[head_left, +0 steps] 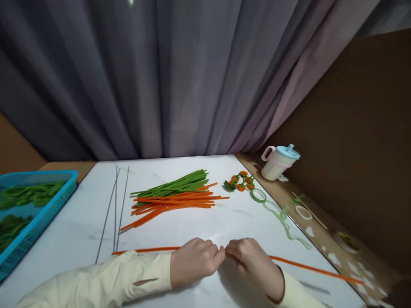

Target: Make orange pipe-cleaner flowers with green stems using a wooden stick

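Observation:
My left hand (pixel 199 261) and my right hand (pixel 252 263) meet fingertip to fingertip low over the white tabletop, both with curled, closed fingers. An orange pipe cleaner (pixel 316 268) runs through them, one end sticking out past the right wrist and the other lying behind the left sleeve. Its middle is hidden by my fingers. Beyond my hands lies a loose pile of orange pipe cleaners (pixel 180 201), with a bundle of green pipe cleaners (pixel 180 183) partly under it. Small twisted orange-and-green pieces (pixel 241 181) sit grouped to the right.
Three thin grey wires (pixel 115 209) lie on the left. At the far left stands a blue basket (pixel 61 203) holding green fuzzy pieces. On the right are a green tape roll (pixel 257 196), loose green tape (pixel 282 218), a white ring (pixel 303 212) and a lidded cup (pixel 278 163).

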{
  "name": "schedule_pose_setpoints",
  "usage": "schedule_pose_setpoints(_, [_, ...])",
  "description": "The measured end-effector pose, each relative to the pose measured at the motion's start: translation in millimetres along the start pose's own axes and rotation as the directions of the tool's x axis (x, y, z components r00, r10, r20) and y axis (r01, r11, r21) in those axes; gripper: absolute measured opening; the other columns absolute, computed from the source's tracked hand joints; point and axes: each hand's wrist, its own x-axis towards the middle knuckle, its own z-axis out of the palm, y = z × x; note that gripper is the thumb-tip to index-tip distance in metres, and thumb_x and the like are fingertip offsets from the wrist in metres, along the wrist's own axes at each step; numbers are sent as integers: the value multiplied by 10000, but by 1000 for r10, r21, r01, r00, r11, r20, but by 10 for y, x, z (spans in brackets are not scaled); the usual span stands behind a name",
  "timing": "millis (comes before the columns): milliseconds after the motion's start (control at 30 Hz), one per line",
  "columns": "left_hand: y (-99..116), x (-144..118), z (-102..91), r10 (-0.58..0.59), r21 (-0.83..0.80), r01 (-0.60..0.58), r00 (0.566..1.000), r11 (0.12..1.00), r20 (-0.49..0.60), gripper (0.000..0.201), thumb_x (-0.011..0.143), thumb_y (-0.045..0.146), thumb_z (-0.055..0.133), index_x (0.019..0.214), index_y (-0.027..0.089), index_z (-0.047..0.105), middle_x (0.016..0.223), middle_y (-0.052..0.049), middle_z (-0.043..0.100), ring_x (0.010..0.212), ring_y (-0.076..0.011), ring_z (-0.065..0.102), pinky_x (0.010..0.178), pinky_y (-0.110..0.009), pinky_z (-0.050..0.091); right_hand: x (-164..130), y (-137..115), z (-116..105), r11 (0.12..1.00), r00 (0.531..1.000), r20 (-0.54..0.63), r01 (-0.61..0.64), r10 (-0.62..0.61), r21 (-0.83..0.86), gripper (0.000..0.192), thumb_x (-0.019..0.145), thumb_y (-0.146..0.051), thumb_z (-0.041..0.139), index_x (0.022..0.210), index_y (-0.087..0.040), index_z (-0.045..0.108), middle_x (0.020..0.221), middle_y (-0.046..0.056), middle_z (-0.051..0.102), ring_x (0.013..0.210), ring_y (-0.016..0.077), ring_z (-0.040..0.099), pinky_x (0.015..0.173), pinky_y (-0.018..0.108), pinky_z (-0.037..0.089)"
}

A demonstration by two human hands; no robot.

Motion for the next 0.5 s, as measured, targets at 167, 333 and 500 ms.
schedule_pose_setpoints(167, [20, 143, 18, -32, -61, 35, 998, 998, 56, 284, 931, 102, 368, 1211, 59, 391, 779, -83, 653, 667, -219, 650, 520, -313, 512, -210, 137, 2, 998, 995, -73, -61, 62, 8, 219, 769, -52, 429, 764, -171, 613, 761, 43, 674, 633, 154, 607, 537, 278, 236])
schedule_pose_setpoints(333, [-1, 86, -29, -249, -253, 274, 960, 928, 127, 348, 967, 287, 359, 1278, 130, 357, 867, -75, 686, 720, -228, 679, 586, -308, 522, -371, 475, -1, 999, 997, -75, -9, 5, -52, 185, 696, -47, 436, 722, -174, 568, 757, 37, 644, 644, 154, 594, 517, 283, 202])
schedule_pose_setpoints(500, [35, -78, -33, -302, -420, 306, 950, 854, 77, 266, 981, 267, 300, 1155, 229, 497, 816, -11, 696, 671, -158, 678, 601, -208, 507, -396, 804, 77, 992, 992, -102, 60, -72, -112, 180, 533, -56, 449, 655, -170, 516, 713, 42, 623, 615, 159, 564, 493, 290, 144])
